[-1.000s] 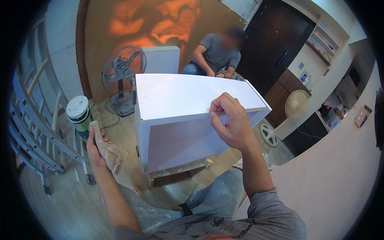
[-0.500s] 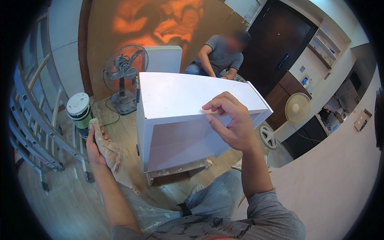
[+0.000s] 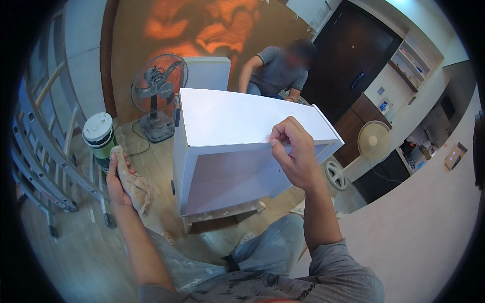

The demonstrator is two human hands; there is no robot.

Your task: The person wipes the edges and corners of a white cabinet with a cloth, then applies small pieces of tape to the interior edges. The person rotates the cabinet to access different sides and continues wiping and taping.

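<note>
A white box-shaped cabinet [image 3: 242, 116], its open side facing me, rests on a low paint-spotted stool [image 3: 225, 214]. My right hand [image 3: 295, 149] is at the front edge of its top panel, fingers curled and thumb drawn up to the forefinger. Whatever is between those fingertips, if anything, is too small to make out. Off to the left, my left hand [image 3: 118, 184] is closed around a crumpled beige rag [image 3: 135, 189], which hangs down beside the wrist.
An aluminium ladder [image 3: 53, 121] leans at the left, beside a white-lidded bucket [image 3: 98, 129]. A dark standing fan [image 3: 157, 93] is behind the cabinet. Beyond it crouches another person [image 3: 277, 70]. A second fan [image 3: 374, 141] and a pale surface [image 3: 404, 227] are at the right.
My right hand has moved slightly right along the cabinet's front edge, and its thumb has closed toward the forefinger. My left hand keeps the rag. The other person's arm has shifted.
</note>
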